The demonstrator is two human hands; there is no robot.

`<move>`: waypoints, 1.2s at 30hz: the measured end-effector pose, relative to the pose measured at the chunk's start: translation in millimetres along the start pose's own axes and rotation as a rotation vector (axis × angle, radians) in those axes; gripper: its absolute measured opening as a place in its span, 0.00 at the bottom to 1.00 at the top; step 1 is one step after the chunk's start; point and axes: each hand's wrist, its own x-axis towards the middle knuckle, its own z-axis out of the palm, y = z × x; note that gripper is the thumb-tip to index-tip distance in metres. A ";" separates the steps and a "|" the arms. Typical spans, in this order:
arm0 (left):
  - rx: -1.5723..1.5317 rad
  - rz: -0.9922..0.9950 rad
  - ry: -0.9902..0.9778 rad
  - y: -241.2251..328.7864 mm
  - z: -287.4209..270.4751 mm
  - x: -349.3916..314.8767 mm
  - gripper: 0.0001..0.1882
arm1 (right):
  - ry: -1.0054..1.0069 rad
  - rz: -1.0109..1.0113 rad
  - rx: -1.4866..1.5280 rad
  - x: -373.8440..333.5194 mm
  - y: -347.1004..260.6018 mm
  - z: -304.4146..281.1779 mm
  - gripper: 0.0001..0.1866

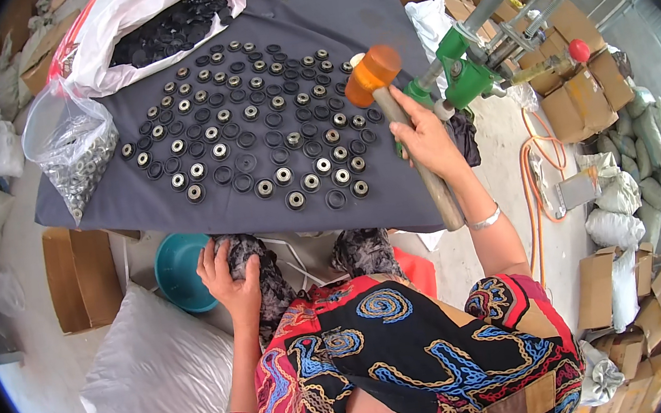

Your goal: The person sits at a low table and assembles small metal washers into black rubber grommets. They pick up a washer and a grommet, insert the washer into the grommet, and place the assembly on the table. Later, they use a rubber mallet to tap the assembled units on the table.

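Note:
A mallet with an orange head and a wooden handle (437, 194) is gripped in my right hand (426, 137), its head raised over the right side of the dark cloth-covered table (299, 218). Spread across the cloth are several black rings; many have a silver bearing (251, 112) seated in the middle, while others, like one black ring (335, 199) near the front edge, show no metal. My left hand (231, 281) rests on my left knee below the table, its fingers spread and holding nothing.
A white bag of black rings (172, 29) lies at the back left, beside a clear bag of bearings (74, 158) at the table's edge. A green press (462, 69) stands right. Below are a teal basin (183, 268), a cardboard box (82, 276) and a large white sack (155, 381).

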 end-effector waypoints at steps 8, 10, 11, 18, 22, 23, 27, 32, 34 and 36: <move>0.012 0.056 0.005 2.0 4.3 2.9 0.26 | -0.031 0.129 0.000 -10.7 26.0 8.4 0.34; 0.019 0.050 0.013 2.6 6.1 1.2 0.25 | -0.006 0.046 0.007 -10.9 22.2 8.0 0.34; 0.020 0.045 0.020 3.1 5.8 0.6 0.25 | 0.007 0.005 0.011 -10.8 19.7 8.3 0.34; 0.036 0.053 0.037 2.7 3.8 0.5 0.25 | -0.039 -0.115 -0.111 7.1 41.1 32.4 0.34; 0.040 0.042 0.048 1.9 2.6 -1.6 0.25 | -0.104 0.044 -0.003 -5.3 17.2 17.2 0.34; 0.036 0.048 0.052 0.0 0.4 -0.8 0.25 | -0.099 0.014 0.011 -11.5 15.2 16.3 0.34; 0.022 0.062 0.054 1.9 3.5 -0.5 0.25 | -0.056 -0.293 -0.071 -18.2 31.1 22.5 0.35; 0.048 0.067 0.056 2.9 9.0 -1.3 0.25 | -0.135 -0.232 -0.126 -14.5 27.3 41.0 0.35; 0.053 0.069 0.057 2.2 9.0 0.1 0.25 | -0.208 -0.056 -0.067 -16.5 14.5 31.4 0.35; 0.038 0.058 0.053 0.7 7.3 -1.3 0.24 | -0.172 -0.128 -0.029 -20.0 -1.4 28.5 0.34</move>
